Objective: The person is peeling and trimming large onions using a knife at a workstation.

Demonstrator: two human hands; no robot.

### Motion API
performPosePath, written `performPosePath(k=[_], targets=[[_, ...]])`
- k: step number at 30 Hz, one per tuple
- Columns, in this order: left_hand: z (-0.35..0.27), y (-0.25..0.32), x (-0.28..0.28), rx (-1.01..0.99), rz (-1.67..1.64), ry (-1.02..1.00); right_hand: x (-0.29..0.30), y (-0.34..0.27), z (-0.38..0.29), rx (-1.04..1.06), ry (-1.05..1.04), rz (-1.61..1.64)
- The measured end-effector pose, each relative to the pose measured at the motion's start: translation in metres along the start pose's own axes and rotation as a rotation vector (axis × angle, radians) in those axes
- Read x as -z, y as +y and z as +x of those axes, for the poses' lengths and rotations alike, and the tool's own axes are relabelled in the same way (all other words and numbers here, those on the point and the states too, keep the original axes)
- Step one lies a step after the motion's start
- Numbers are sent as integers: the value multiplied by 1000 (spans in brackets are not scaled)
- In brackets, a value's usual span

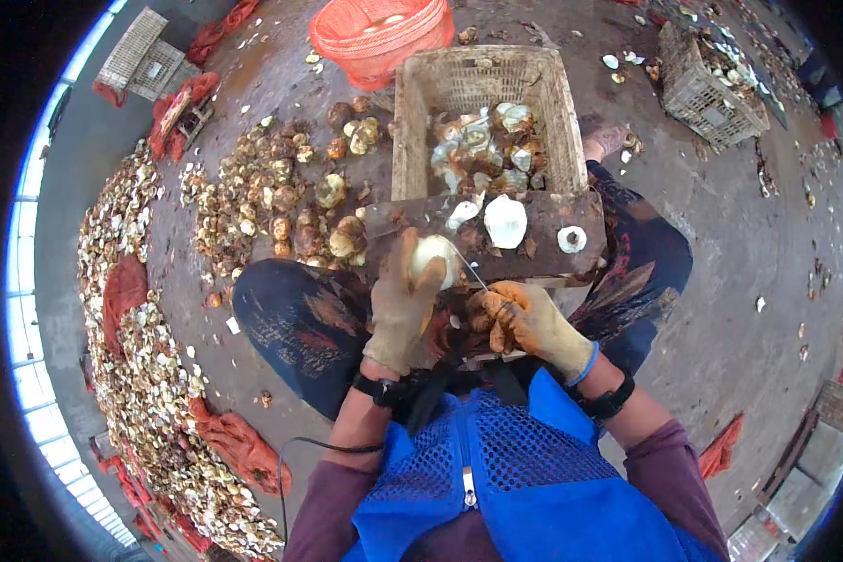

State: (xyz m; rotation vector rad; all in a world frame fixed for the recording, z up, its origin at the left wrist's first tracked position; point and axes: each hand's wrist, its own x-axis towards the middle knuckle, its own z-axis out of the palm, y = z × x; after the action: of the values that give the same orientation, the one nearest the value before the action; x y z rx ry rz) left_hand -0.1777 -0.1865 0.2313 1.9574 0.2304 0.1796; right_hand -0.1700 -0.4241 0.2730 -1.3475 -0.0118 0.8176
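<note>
My left hand, in a soiled knit glove, grips a peeled whitish bulb above the left end of a dark wooden board. In my right hand, also gloved with orange-stained fingers, is a knife with a thin blade; the handle is hidden in the fist. The blade reaches up to the bulb's right side, and I cannot tell whether it touches. Farther along the board lie a white peeled piece, a larger white bulb and a round white slice with a dark centre.
A dirty plastic crate behind the board holds peelings and scraps. Unpeeled brown bulbs lie to its left. Beyond stands a red mesh-covered basket. A scrap-filled crate sits far right, and a long scrap heap far left.
</note>
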Motion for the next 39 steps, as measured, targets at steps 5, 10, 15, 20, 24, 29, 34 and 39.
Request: performPosePath(k=[5,10,15,20,24,29,34,39], targets=[[-4,-3,4,-87,55,-61,4,-2,-1,33,-118,101],[-5,-4,9,-138,234,-80,9,2,7,40,-180,189],[-7,3,8,-207,279,-80,13,0,25,56,-244,225],[-6,11,10,-225,369,-84,12,-16,13,-116,-289,235],[-3,12,7,-146,339,-82,3,-8,-19,-36,-186,297],[-2,16,4,-170,419,-25,7,6,-21,-12,-200,285],[-5,46,13,-329,807,-124,4,1,-13,-27,-206,292],[4,46,14,-237,829,-218,-3,-4,0,-27,-174,228]])
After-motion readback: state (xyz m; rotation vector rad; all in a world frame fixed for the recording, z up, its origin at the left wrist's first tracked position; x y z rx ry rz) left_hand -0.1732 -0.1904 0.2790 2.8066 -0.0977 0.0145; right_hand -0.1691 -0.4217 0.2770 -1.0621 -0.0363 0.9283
